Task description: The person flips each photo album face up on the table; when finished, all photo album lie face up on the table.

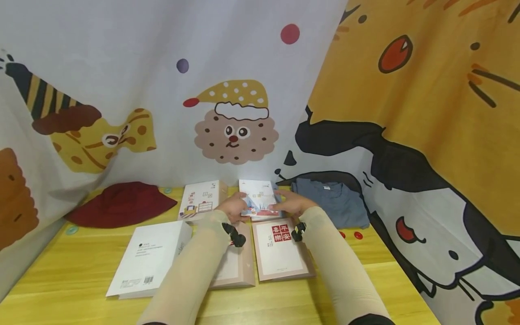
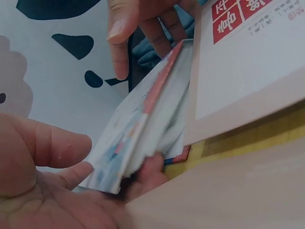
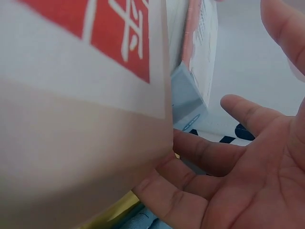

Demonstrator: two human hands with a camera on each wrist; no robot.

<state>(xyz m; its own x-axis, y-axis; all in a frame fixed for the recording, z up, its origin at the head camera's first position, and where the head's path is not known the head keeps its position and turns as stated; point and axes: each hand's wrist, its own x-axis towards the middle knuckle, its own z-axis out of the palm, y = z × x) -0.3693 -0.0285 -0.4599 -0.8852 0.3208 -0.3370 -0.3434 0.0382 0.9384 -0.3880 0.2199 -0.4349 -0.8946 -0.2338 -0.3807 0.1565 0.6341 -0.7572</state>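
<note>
A white book with a blue and red picture (image 1: 260, 194) lies at the back middle of the table, between both hands. My left hand (image 1: 233, 207) is at its left edge. In the left wrist view the thumb stands off the cover, while fingertips (image 2: 151, 174) touch the lower page edges. My right hand (image 1: 294, 202) is at the right edge with its fingers spread; the right wrist view shows the palm beside the books. In front lies a pink-bordered book with red character squares (image 1: 282, 257). A similar book (image 1: 229, 271) is partly hidden by the left forearm.
A white book (image 1: 148, 257) lies at the front left, and an illustrated book (image 1: 203, 198) at the back left. Beyond them is a dark red hat (image 1: 122, 205). A folded blue-grey shirt (image 1: 331, 203) and red buttons (image 1: 358, 235) are at right. A printed curtain (image 1: 235, 54) hangs behind.
</note>
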